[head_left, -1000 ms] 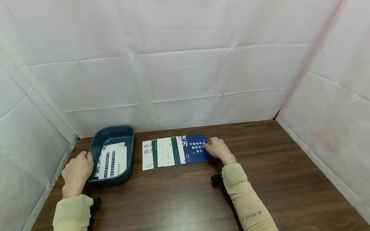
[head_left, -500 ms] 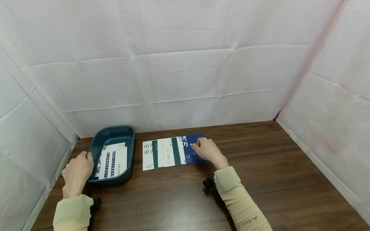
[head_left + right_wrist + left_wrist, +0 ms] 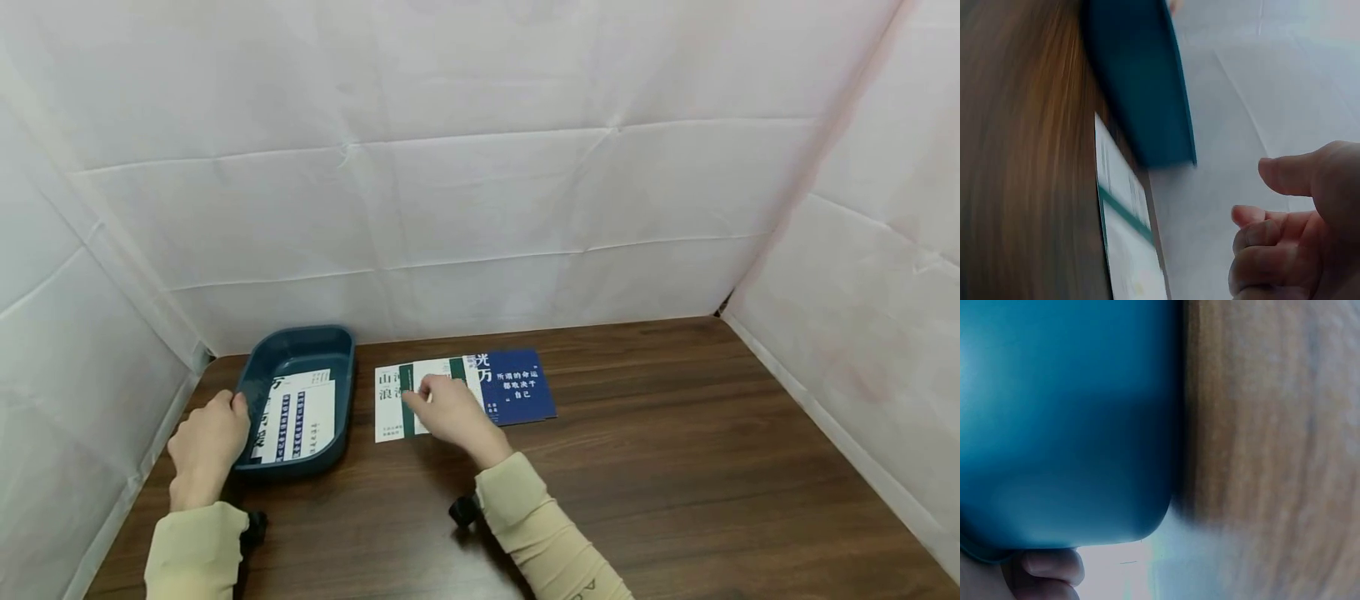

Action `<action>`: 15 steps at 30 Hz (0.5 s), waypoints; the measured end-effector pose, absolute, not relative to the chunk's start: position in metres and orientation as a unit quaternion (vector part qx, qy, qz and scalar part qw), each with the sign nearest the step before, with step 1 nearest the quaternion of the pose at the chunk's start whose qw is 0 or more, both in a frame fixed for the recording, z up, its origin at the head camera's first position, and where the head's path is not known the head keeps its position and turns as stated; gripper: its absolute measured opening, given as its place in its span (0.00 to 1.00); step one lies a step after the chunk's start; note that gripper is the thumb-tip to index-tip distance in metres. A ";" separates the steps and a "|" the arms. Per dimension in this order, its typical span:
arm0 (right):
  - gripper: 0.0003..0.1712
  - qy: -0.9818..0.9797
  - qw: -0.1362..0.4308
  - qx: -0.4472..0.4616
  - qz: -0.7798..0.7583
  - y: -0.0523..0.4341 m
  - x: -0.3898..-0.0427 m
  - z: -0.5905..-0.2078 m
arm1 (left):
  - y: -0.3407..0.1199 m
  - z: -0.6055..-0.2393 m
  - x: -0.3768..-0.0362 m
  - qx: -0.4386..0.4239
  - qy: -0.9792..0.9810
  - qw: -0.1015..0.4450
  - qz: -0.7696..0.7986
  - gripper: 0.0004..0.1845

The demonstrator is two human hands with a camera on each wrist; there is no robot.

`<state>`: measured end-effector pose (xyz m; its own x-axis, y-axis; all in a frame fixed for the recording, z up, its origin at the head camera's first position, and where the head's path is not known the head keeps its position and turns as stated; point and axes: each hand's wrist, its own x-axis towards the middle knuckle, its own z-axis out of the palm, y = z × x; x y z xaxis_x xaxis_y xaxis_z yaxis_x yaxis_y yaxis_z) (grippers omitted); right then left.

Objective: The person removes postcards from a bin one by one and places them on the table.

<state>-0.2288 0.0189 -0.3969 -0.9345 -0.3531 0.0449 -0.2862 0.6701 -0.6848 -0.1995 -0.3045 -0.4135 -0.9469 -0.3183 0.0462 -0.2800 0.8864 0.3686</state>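
Cards (image 3: 517,387) lie overlapped in a row to the right of the blue tray (image 3: 345,400), perhaps fanned so part of each shows, with more cards (image 3: 309,421) inside it. The left hand (image 3: 208,442) grips the tray's left rim, probably to steady it, while the right hand (image 3: 453,417), thumb apart from loosely curled fingers, hovers over the row, holding nothing.

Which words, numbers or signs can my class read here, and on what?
"所谓的命运 都取决于 自己": blue card.
"万": at that card's left edge.
"山", "浪": leftmost white card.
"A": right sleeve, rest cut off.
Too small, blurred or part-hidden: other print, including cards in the tray.
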 end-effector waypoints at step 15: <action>0.11 0.856 -0.004 -0.241 -0.457 -0.084 -0.209 -0.386 | -0.305 -0.413 -0.199 0.162 -0.968 0.058 -0.181 0.27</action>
